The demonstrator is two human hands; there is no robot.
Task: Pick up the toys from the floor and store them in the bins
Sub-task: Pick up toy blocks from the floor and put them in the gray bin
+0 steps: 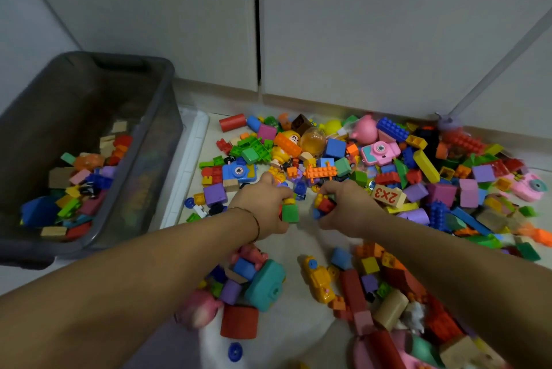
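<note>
Toys point(388, 178) cover the floor point(298, 238) toward 1 o'clock; both arms stretch forward, left hand point(263, 208) gripping a green block point(290, 214), right hand point(348, 208) clutching red bricks point(326, 205); bin point(162, 129) at 9 o'clock.

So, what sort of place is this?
Probably a room in a home, perhaps a play corner: a heap of toy blocks on the floor, a grey storage bin partly filled, white cupboard doors behind.

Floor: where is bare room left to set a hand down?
Bare floor runs from between the left hand and right hand toward the camera, flanked by the teal toy and yellow figure. The bin is bare at its far end. Ahead and rightward the toy pile is packed.
</note>
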